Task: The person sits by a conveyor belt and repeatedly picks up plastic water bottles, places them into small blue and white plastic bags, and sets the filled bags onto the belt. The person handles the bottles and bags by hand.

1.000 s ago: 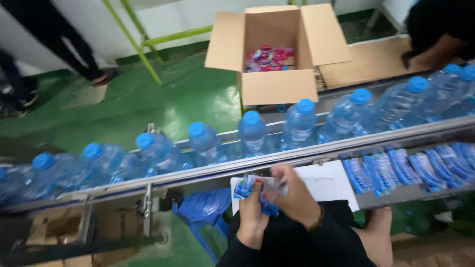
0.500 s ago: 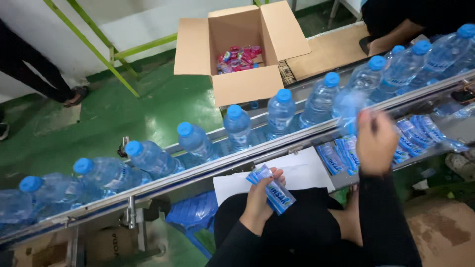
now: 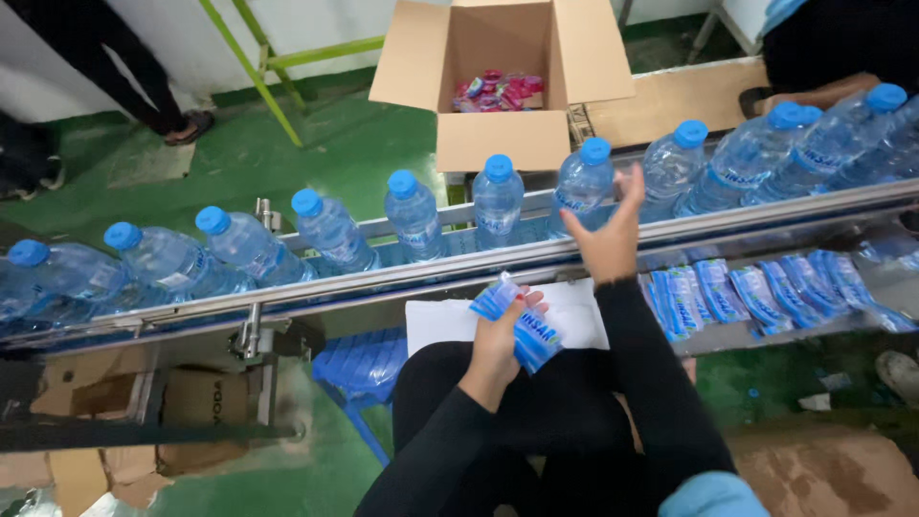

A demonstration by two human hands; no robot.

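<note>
Right hand: the right hand is raised with fingers spread open, palm toward the conveyor; its fingertips reach a clear water bottle with a blue cap standing on the conveyor. Whether they actually touch the bottle cannot be told.
Left hand: the left hand is closed around a stack of blue-and-white labels, held on the near side of the conveyor, over the person's lap.
Bottles: a row of blue-capped bottles runs along the conveyor, from its left end to its right end, some leaning.
White sheet: a white sheet lies just below the conveyor's near rail, behind the held labels.
Spare labels: more blue labels are laid out side by side on a ledge under the conveyor, right of the raised hand.
Cardboard box: an open cardboard box sits on the far side of the conveyor, with red and pink packets inside.
Floor: green floor beyond the conveyor; another person's legs stand there, far left.
</note>
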